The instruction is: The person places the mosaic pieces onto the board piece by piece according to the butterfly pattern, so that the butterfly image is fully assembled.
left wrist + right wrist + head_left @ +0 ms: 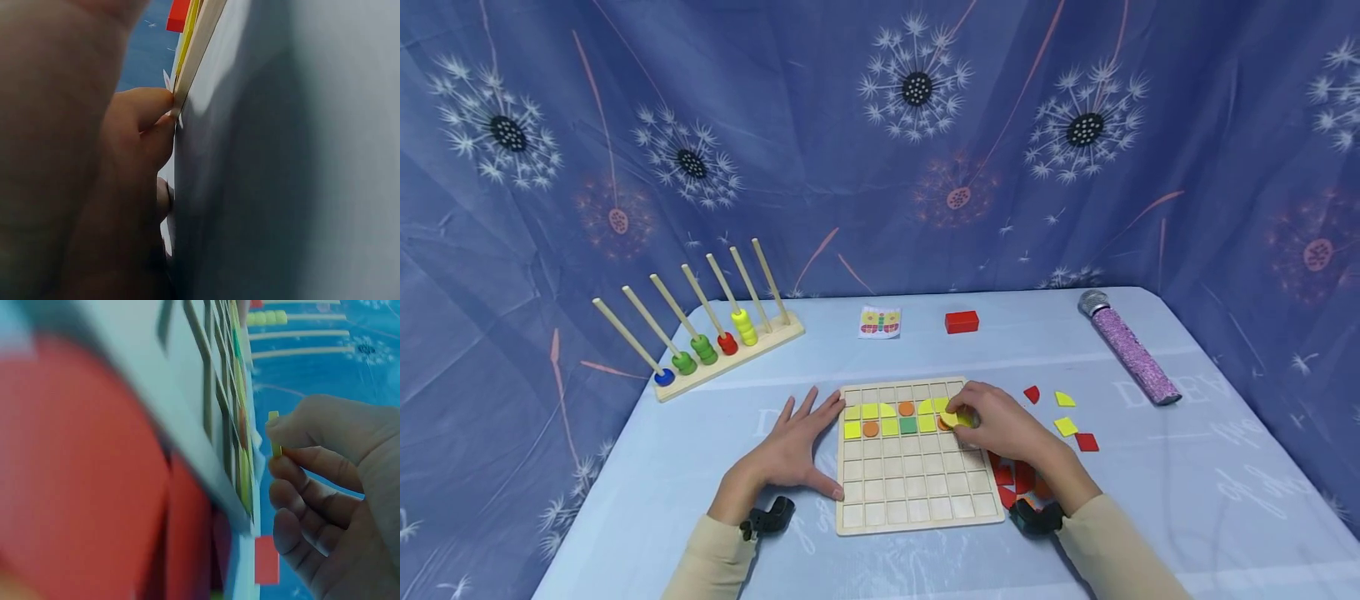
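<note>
A square wooden grid board (pixel 917 490) lies on the table, its two upper rows partly filled with flat yellow pieces, orange discs and a green square (pixel 908 425). My left hand (pixel 792 448) is spread beside the board, with straight fingers and the thumb and index finger touching its left edge. Over the right part of the filled rows, my right hand (pixel 1003 423) pinches a thin yellow piece (pixel 275 434) between thumb and index finger. In the right wrist view that piece is held edge-on, apart from the board. The cells under the right hand are hidden.
Red pieces (pixel 1024 477) lie partly hidden under the right forearm. Loose red and yellow pieces (pixel 1065 427) lie farther right, near a glittery pink microphone (pixel 1131 354). Behind the board are a butterfly picture card (pixel 880 322) and red block (pixel 962 322). A peg abacus (pixel 730 360) stands left.
</note>
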`<state>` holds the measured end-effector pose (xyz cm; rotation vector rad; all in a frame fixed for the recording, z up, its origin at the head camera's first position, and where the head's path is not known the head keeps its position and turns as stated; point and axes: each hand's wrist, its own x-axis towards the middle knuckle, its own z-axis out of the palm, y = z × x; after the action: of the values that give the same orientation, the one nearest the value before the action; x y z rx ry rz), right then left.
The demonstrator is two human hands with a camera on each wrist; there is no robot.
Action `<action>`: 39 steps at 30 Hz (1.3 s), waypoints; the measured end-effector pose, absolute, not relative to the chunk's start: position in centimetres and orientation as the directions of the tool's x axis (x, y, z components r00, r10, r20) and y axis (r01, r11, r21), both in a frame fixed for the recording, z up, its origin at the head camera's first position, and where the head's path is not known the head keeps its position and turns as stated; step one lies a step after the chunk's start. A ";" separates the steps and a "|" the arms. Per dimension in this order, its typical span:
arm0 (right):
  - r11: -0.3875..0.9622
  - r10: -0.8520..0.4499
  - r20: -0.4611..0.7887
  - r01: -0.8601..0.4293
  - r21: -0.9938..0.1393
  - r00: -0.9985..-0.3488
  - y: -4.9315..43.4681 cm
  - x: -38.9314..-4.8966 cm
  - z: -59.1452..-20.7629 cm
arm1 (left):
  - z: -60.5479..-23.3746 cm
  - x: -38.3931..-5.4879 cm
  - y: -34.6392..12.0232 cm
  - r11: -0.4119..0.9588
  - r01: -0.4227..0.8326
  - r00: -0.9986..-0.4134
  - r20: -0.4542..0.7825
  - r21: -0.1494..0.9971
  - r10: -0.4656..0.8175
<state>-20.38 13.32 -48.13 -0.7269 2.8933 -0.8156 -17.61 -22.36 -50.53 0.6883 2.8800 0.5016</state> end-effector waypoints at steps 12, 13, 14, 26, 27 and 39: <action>0.667 -0.595 0.095 -0.557 -0.494 -0.798 9.2 -19.8 -47.6 | -50.5 -17.6 -22.2 0.840 0.419 -0.886 -0.045 0.344 0.461; 0.660 -0.605 0.097 -0.567 -0.493 -0.790 8.8 -19.8 -47.5 | -50.5 -17.6 -22.2 0.842 0.418 -0.887 -0.045 0.341 0.459; 0.655 -0.613 0.096 -0.572 -0.493 -0.784 8.4 -19.7 -47.4 | -50.5 -17.6 -22.2 0.843 0.418 -0.888 -0.045 0.340 0.458; 0.610 -0.685 0.085 -0.634 -0.475 -0.723 3.5 -19.5 -47.5 | -50.6 -17.7 -22.4 0.843 0.416 -0.885 -0.059 0.342 0.461; 0.606 -0.689 0.084 -0.636 -0.478 -0.720 3.2 -19.5 -47.6 | -50.6 -17.7 -22.4 0.843 0.413 -0.886 -0.062 0.344 0.460; 0.607 -0.721 0.063 -0.673 -0.422 -0.690 0.8 -19.1 -47.6 | -50.4 -17.7 -22.6 0.830 0.434 -0.877 -0.050 0.350 0.479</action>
<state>-19.13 0.80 -47.55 -1.1819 2.7134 -0.6394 -17.67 -22.56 -50.37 0.7202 2.8750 0.5021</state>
